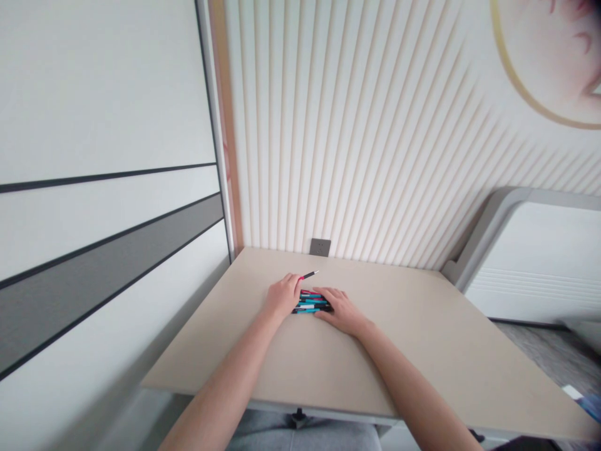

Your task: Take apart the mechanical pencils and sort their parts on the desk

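Several pens (310,302), with blue, black, white and red parts, lie bunched side by side on the table. My left hand (283,296) is at the bunch's left end, with its fingers closed. From its fingertips a black and red pen (310,274) sticks out, pointing right and slightly away from me, above the bunch. Around the right end of the bunch curves my right hand (342,311), fingers along the far side and thumb along the near side. Both hands cover the ends of the pens.
The beige table (291,363) reaches back to a ribbed white wall (328,125) with a dark socket (320,247). A white cabinet (103,100) stands close on the left. To the right is a grey and white headboard (539,250).
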### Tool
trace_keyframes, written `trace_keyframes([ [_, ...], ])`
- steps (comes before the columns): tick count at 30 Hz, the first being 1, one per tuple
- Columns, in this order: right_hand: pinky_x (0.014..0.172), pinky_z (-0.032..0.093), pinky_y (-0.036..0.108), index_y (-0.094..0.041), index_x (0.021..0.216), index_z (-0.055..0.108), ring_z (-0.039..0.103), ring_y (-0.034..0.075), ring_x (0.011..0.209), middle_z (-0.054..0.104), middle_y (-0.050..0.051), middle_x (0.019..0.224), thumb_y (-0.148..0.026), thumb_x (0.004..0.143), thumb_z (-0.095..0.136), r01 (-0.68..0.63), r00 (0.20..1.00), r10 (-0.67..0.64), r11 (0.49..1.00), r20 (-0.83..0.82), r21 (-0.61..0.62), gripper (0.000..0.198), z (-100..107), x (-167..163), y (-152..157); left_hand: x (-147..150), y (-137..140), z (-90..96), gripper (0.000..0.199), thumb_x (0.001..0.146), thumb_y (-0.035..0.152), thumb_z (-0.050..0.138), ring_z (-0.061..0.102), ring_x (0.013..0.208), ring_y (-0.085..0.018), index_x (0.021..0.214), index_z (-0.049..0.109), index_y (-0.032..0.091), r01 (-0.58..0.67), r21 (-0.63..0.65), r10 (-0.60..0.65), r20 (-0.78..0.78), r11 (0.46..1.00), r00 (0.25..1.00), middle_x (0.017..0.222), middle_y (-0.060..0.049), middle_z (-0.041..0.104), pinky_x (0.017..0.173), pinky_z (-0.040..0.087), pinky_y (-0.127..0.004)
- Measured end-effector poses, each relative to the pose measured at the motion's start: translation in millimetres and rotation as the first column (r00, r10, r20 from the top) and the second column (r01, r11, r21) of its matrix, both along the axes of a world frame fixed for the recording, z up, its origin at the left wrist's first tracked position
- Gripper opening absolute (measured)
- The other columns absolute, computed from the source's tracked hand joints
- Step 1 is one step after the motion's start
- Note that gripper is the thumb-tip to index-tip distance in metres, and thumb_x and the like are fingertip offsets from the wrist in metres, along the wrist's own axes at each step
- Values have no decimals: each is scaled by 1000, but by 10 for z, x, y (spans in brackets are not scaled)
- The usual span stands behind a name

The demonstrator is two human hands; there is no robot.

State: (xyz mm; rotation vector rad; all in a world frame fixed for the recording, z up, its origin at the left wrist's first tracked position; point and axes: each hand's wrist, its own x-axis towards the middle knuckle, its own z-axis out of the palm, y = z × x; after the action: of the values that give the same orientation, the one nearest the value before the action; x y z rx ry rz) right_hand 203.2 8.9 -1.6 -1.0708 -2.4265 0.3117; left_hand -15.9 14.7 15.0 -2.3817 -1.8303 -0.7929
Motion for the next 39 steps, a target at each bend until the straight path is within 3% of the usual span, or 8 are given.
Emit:
trace_keyframes([
  [4, 99, 39, 40, -34, 133, 50, 52, 23, 116, 58, 7, 127, -42, 94, 49, -56, 996, 53, 997, 71, 44, 40, 9, -102, 72, -12, 16, -8, 34, 100, 35, 28, 63, 86, -19, 111, 58, 23, -51, -10, 51, 23, 999, 998, 102, -6, 64, 73, 45, -28],
  [8, 93, 41, 39, -29, 126, 54, 55, 23, 110, 62, 8, 117, -39, 95, 48, 34, 996, -39, 997, 78, 68, 33, -70, -176, 235, -23, 18, -11, 33, 100, 35, 29, 62, 86, -18, 111, 57, 23, -41, 7, 40, 28, 999, 999, 102, -6, 64, 74, 45, -27],
  [13, 93, 41, 38, -26, 124, 56, 56, 23, 109, 63, 8, 117, -34, 95, 50, 114, 989, -120, 991, 88, 62, 30, -144, -136, 612, -37, 17, -38, 33, 100, 35, 29, 63, 90, -19, 109, 58, 24, 43, 5, -43, 5, 999, 999, 105, -5, 65, 75, 46, -28],
  [22, 100, 42, 38, -30, 133, 51, 55, 21, 117, 61, 6, 127, -29, 91, 56, -12, 997, 8, 999, 80, 51, 42, -113, 2, 975, -17, -18, -94, 34, 99, 37, 34, 63, 90, -19, 102, 65, 23, 254, -80, -260, -68, 964, 963, 98, -5, 67, 80, 48, -29],
  [27, 103, 40, 40, -31, 136, 47, 53, 21, 122, 56, 5, 135, -35, 93, 52, -57, 995, 50, 995, 84, 85, 44, -73, 101, 896, -19, -10, -110, 33, 99, 37, 34, 63, 93, -20, 103, 64, 24, 297, -78, -302, -67, 952, 951, 103, -4, 68, 81, 48, -30],
  [32, 108, 34, 43, -26, 138, 45, 44, 22, 130, 50, 9, 139, -34, 98, 38, 83, 996, -77, 982, -38, 171, 41, -65, 167, 584, -36, 20, -129, 33, 99, 38, 34, 64, 94, -20, 105, 63, 25, 297, -91, -304, -85, 951, 949, 105, -4, 68, 82, 49, -30],
  [35, 103, 39, 40, -24, 134, 49, 50, 21, 122, 57, 8, 130, -34, 100, 34, 163, 974, -138, 977, -178, 136, 39, -117, 154, 330, -29, 39, -141, 33, 100, 37, 33, 64, 95, -20, 108, 63, 25, 328, -88, -335, -90, 941, 938, 110, -4, 67, 83, 49, -30],
  [39, 92, 45, 36, -23, 106, 65, 60, 21, 101, 67, 7, 105, -36, 101, 31, 121, 973, -105, 990, -205, 68, 37, -156, 85, 93, 12, 42, -144, 30, 99, 35, 36, 64, 95, -19, 109, 63, 25, 375, -96, -385, -111, 922, 916, 112, -5, 66, 83, 50, -29],
])
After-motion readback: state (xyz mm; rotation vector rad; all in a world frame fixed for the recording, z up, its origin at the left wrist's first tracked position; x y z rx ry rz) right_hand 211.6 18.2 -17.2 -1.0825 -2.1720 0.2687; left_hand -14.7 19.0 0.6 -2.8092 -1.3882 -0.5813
